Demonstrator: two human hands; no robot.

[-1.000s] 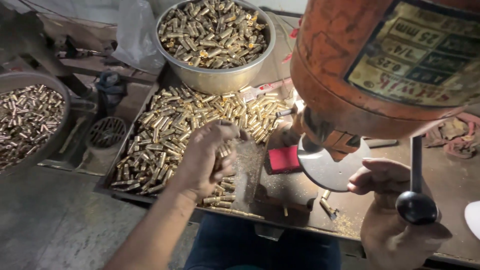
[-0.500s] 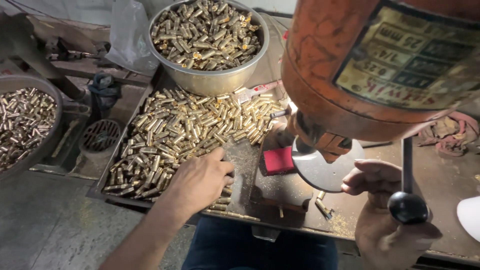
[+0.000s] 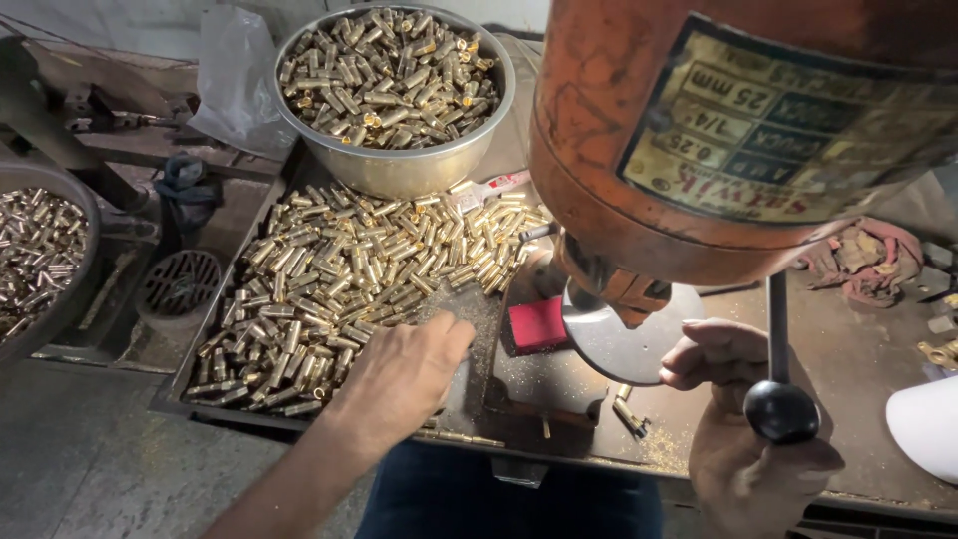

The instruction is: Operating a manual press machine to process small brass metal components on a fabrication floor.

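The left hand (image 3: pixel 399 384) lies palm down at the near edge of a shallow dark tray (image 3: pixel 215 309), fingers curled loosely over the nearest brass sleeves (image 3: pixel 349 274). Whether anything is pinched under the palm cannot be told. The sleeves are small, hollow brass cylinders, heaped loose across the tray, with more piled in a steel bowl (image 3: pixel 394 165) at the far side and in a second pan (image 3: pixel 40 255) at far left.

Judged as parts: each is light, rigid and smooth, likely to roll or slip; the heap will shift when disturbed. A single piece is best pinched across its barrel between thumb and forefinger; a scoop would take several at once.

The right hand (image 3: pixel 743 439) sits near right on the bench (image 3: pixel 858 349), fingers curled beside the black-knobbed lever (image 3: pixel 778 404) of an orange press (image 3: pixel 699 130); its grip on the lever is not clearly shown. A red block (image 3: pixel 539 324) lies just left of the round metal plate (image 3: pixel 624 344) under the press.
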